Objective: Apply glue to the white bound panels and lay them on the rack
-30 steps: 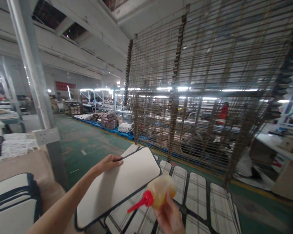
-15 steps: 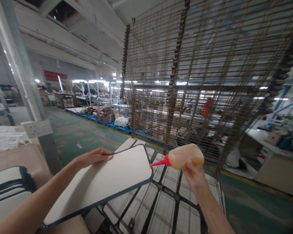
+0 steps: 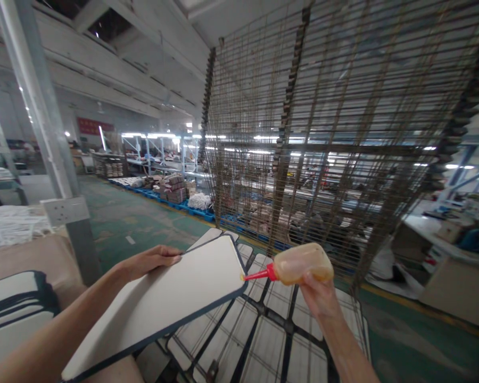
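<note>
My left hand [image 3: 154, 261] grips the far long edge of a white rounded panel with a dark blue border [image 3: 171, 298], fingers on top. The panel is held tilted in front of me. In my right hand [image 3: 318, 290] lies a squeeze bottle [image 3: 303, 263] of yellowish liquid, tipped on its side. Its red nozzle [image 3: 258, 274] points left and its tip meets the panel's right end near the corner. A thin yellowish line runs along that end's border.
Below is a wire rack [image 3: 263, 351] laid with several similar pale panels. Its wire-grid tiers [image 3: 255, 106] rise behind. A stack of dark-edged panels [image 3: 16, 303] sits at left, near a metal post [image 3: 43, 117]. Blue pallets with bundles [image 3: 175, 189] stand beyond.
The nozzle tip has slid along the panel's right end toward the near corner. The panel and both hands have shifted slightly left and down in view.
</note>
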`<control>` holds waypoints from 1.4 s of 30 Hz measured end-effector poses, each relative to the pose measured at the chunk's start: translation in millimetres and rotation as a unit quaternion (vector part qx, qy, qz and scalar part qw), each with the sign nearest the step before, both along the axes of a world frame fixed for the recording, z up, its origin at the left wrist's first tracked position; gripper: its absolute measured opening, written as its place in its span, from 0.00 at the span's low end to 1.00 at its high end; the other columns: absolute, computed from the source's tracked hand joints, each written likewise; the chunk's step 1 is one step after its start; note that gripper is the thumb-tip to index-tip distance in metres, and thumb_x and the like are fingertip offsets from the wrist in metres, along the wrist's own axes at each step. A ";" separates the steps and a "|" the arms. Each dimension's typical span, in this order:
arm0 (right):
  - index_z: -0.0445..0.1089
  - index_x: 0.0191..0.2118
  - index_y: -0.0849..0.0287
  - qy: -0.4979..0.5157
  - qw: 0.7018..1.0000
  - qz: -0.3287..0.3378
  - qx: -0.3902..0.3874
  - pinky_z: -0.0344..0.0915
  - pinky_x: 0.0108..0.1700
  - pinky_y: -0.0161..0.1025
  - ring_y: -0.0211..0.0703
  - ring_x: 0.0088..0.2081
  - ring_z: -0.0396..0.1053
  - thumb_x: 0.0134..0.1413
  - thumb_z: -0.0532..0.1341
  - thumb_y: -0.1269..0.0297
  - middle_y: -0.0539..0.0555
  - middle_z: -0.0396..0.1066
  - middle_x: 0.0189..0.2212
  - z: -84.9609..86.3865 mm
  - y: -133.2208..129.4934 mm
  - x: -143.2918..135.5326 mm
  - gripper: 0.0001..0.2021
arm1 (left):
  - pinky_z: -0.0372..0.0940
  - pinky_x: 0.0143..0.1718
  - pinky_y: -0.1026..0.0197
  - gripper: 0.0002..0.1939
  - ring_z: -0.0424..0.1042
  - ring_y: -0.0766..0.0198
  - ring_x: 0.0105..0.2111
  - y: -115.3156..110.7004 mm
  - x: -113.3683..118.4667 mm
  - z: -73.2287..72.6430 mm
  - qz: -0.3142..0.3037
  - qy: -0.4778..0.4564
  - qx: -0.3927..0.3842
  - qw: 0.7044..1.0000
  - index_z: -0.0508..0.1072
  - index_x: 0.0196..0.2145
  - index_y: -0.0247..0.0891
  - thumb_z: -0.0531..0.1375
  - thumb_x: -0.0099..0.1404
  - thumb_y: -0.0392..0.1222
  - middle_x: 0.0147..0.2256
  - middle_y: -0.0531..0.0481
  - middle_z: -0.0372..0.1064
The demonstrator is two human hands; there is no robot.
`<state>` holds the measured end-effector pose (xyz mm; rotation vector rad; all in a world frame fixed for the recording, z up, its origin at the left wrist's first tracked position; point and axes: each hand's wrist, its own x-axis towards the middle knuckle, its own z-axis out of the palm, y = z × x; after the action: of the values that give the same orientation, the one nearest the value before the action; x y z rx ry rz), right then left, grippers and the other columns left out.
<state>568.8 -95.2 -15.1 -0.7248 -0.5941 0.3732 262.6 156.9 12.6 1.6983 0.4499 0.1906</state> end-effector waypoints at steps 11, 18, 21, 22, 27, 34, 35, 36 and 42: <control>0.75 0.35 0.53 -0.005 0.998 -0.053 0.014 0.69 0.35 0.38 0.41 0.28 0.71 0.26 0.75 0.59 0.48 0.74 0.22 -8.1 5.7 -9.0 0.22 | 0.66 0.28 0.62 0.21 0.74 0.58 0.27 -9.4 -1.5 -19.4 0.055 -0.041 -0.063 0.996 0.78 0.41 0.34 0.64 0.55 0.52 0.32 0.43 0.77; 0.73 0.37 0.55 -0.009 0.997 -0.082 0.009 0.68 0.37 0.40 0.42 0.29 0.71 0.29 0.75 0.59 0.48 0.74 0.22 -12.3 5.9 -16.0 0.23 | 0.66 0.27 0.64 0.19 0.73 0.60 0.25 -8.7 -0.3 -35.8 0.097 -0.072 -0.105 0.987 0.79 0.37 0.33 0.67 0.51 0.51 0.30 0.44 0.78; 0.74 0.34 0.56 0.002 0.995 -0.098 0.022 0.69 0.37 0.38 0.41 0.30 0.72 0.29 0.74 0.61 0.48 0.74 0.24 -10.1 8.8 -22.2 0.20 | 0.66 0.27 0.65 0.18 0.73 0.62 0.25 -6.2 3.3 -45.5 0.124 -0.085 -0.127 0.980 0.79 0.33 0.34 0.69 0.48 0.50 0.30 0.46 0.78; 0.74 0.34 0.56 0.004 0.994 -0.103 0.025 0.69 0.37 0.38 0.41 0.30 0.72 0.29 0.74 0.62 0.48 0.75 0.24 -9.4 9.8 -24.3 0.19 | 0.66 0.27 0.66 0.18 0.73 0.63 0.26 -5.3 4.7 -48.7 0.133 -0.090 -0.132 0.978 0.79 0.33 0.34 0.70 0.47 0.49 0.30 0.46 0.78; 0.74 0.36 0.56 0.006 0.993 -0.109 0.035 0.69 0.38 0.37 0.40 0.32 0.72 0.32 0.73 0.64 0.48 0.76 0.27 -10.9 14.3 -30.8 0.19 | 0.66 0.28 0.65 0.17 0.73 0.62 0.26 -3.2 10.8 -60.5 0.139 -0.111 -0.154 0.972 0.77 0.32 0.34 0.70 0.47 0.48 0.29 0.47 0.77; 0.74 0.37 0.57 0.004 0.993 -0.118 0.020 0.70 0.39 0.39 0.41 0.33 0.72 0.32 0.73 0.65 0.50 0.76 0.29 -14.9 20.1 -38.1 0.20 | 0.65 0.27 0.63 0.19 0.73 0.60 0.25 -4.4 21.1 -57.9 0.153 -0.121 -0.162 0.967 0.77 0.31 0.33 0.71 0.44 0.49 0.27 0.46 0.76; 0.74 0.37 0.57 0.005 0.993 -0.115 0.022 0.69 0.39 0.38 0.41 0.33 0.72 0.32 0.73 0.65 0.49 0.76 0.29 -14.8 20.8 -39.8 0.20 | 0.65 0.27 0.63 0.20 0.73 0.60 0.25 -3.9 23.1 -57.5 0.153 -0.123 -0.165 0.966 0.76 0.31 0.32 0.71 0.44 0.49 0.28 0.46 0.76; 0.74 0.37 0.56 0.004 0.993 -0.113 0.024 0.69 0.39 0.37 0.40 0.33 0.72 0.32 0.73 0.65 0.49 0.76 0.29 -14.6 21.5 -41.4 0.20 | 0.65 0.26 0.63 0.19 0.73 0.61 0.25 -3.1 25.2 -57.3 0.152 -0.126 -0.169 0.966 0.76 0.31 0.32 0.71 0.44 0.49 0.28 0.46 0.76; 0.74 0.37 0.57 -0.001 0.995 -0.098 0.016 0.69 0.39 0.37 0.40 0.32 0.72 0.31 0.73 0.66 0.50 0.76 0.29 -16.1 24.3 -47.9 0.20 | 0.66 0.27 0.64 0.20 0.73 0.61 0.24 0.9 38.3 -56.8 0.142 -0.142 -0.185 0.962 0.77 0.31 0.31 0.71 0.45 0.49 0.26 0.45 0.76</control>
<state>520.8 -70.9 -31.2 -0.7457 -0.5234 0.1807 300.9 157.8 -44.2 1.2115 0.4787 0.5212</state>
